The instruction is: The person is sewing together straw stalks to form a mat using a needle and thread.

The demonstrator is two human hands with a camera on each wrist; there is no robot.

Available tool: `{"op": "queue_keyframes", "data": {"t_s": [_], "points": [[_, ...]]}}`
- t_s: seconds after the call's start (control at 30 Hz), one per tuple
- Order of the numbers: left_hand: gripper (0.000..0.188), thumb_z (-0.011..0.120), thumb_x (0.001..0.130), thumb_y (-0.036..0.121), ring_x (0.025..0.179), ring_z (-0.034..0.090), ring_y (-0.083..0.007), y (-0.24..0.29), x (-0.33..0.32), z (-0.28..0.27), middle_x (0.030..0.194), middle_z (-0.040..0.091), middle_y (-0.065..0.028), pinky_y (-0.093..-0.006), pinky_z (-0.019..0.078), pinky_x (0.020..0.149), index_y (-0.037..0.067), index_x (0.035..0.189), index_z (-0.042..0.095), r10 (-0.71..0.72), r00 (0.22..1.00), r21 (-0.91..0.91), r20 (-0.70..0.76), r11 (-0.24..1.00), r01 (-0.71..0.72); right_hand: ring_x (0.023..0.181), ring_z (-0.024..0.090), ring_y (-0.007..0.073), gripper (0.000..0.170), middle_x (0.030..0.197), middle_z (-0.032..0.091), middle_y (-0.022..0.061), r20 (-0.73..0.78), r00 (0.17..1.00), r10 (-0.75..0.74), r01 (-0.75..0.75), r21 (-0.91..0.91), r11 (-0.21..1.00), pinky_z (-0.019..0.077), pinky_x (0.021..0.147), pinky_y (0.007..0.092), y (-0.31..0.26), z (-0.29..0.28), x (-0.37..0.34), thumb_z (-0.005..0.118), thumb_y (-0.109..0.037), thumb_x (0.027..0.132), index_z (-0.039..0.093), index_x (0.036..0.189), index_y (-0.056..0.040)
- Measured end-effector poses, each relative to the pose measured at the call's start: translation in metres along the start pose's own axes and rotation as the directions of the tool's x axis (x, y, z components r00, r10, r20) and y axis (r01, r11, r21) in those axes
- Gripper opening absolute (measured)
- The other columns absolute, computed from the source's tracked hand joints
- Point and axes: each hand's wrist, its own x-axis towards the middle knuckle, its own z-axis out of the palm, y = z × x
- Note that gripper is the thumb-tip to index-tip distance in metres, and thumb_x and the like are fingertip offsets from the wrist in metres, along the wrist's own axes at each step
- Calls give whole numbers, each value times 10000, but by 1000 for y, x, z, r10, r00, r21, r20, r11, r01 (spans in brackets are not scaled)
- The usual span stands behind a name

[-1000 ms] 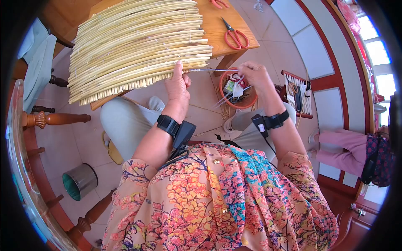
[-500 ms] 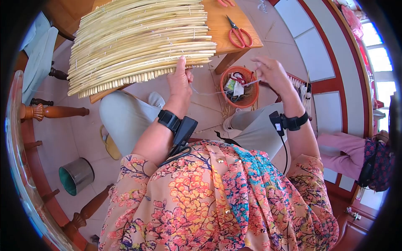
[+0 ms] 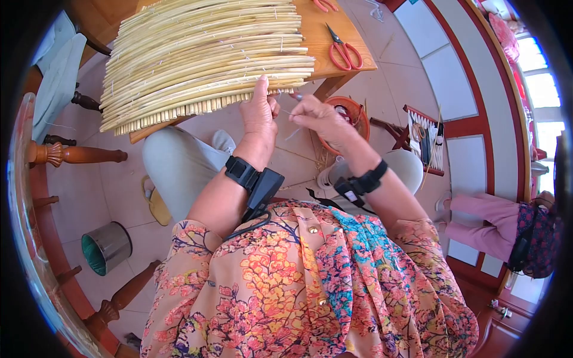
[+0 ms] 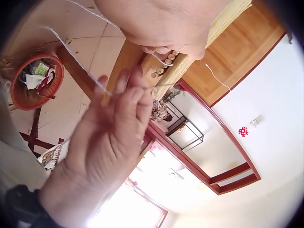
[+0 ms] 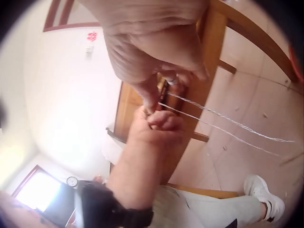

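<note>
A mat of pale stalks (image 3: 203,59), bound with white thread, lies on the wooden table. At its near right edge the left hand (image 3: 258,116) grips the mat, thumb on top and fingers curled beneath. Close beside it, the right hand (image 3: 325,122) pinches a thin thread that runs to the mat's edge. The left wrist view shows a thread (image 4: 76,59) trailing from the right hand (image 4: 107,133) and stalk ends (image 4: 159,71) near the left hand (image 4: 161,23). Two loose strands (image 5: 228,118) stretch away from the hands in the right wrist view.
Red-handled scissors (image 3: 345,55) lie on the table's right part, with another red handle (image 3: 325,5) at the back. Below stand an orange basket (image 3: 363,122) with odds and ends, a small rack (image 3: 425,143) and a metal bin (image 3: 107,247). Another person's pink-clad legs (image 3: 483,224) show at right.
The right hand swung out to the right, drawing the thread, then came back left close to the left hand. The left hand has kept its grip at the mat's edge.
</note>
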Motion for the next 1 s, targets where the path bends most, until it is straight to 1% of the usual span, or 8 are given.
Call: {"op": "queue_keyframes", "data": {"t_s": [0.07,0.13,0.27,0.47,0.67,0.77,0.83,1.0], "points": [[267,651,780,282,384,321,-65,2,-2,1,605,482,-24,-234,246,365,57,845,521,-14,1000,-8,-1,1000,14,1007,465,127,80,1029,537,51,36,993,116,-121,180,976,374,859,293,13,17,7,591,-128,830,603,863,-56],[268,654,776,282,383,318,-66,5,-5,1,602,478,-24,-238,241,364,58,837,521,-29,1000,-11,-3,1000,29,988,485,135,94,974,560,57,60,995,85,-103,657,746,375,873,305,25,30,13,585,-135,836,586,893,-60],[263,658,776,263,383,316,-62,9,-9,5,616,479,-27,-224,238,356,56,846,513,-22,1000,-16,1,1000,22,920,515,134,88,916,581,60,15,995,96,-79,704,706,402,851,299,23,30,6,551,-119,855,563,907,-50],[225,644,787,224,372,307,-53,8,-9,6,623,486,-35,-214,237,335,55,855,511,18,1000,-38,-6,999,-18,860,556,120,85,914,599,57,184,971,155,-240,697,675,449,777,274,24,2,-9,510,-138,883,541,901,-61],[213,641,785,216,365,302,-51,8,-6,5,618,490,-36,-220,242,326,50,846,522,-11,999,-30,-36,999,10,910,506,135,73,897,570,42,-212,975,63,53,498,866,356,882,277,40,20,4,553,-133,856,558,873,-62],[239,651,780,237,374,309,-55,7,-7,3,617,483,-34,-218,244,339,49,846,519,-32,999,-22,-24,999,32,965,481,147,80,914,556,36,-150,987,50,43,555,831,293,941,276,37,28,12,584,-137,833,566,865,-66],[258,658,777,254,382,314,-57,9,-9,5,618,475,-32,-213,244,352,51,846,515,-49,999,-20,-23,999,48,960,493,149,91,920,561,36,49,999,17,-49,783,620,323,922,279,32,33,18,588,-146,828,566,874,-71],[254,657,780,246,393,314,-60,11,-10,5,625,464,-30,-215,247,342,53,851,507,-31,999,-53,-14,998,30,828,527,136,88,883,573,36,70,993,95,-115,747,654,420,742,263,19,30,9,570,-158,848,564,882,-77]]}}
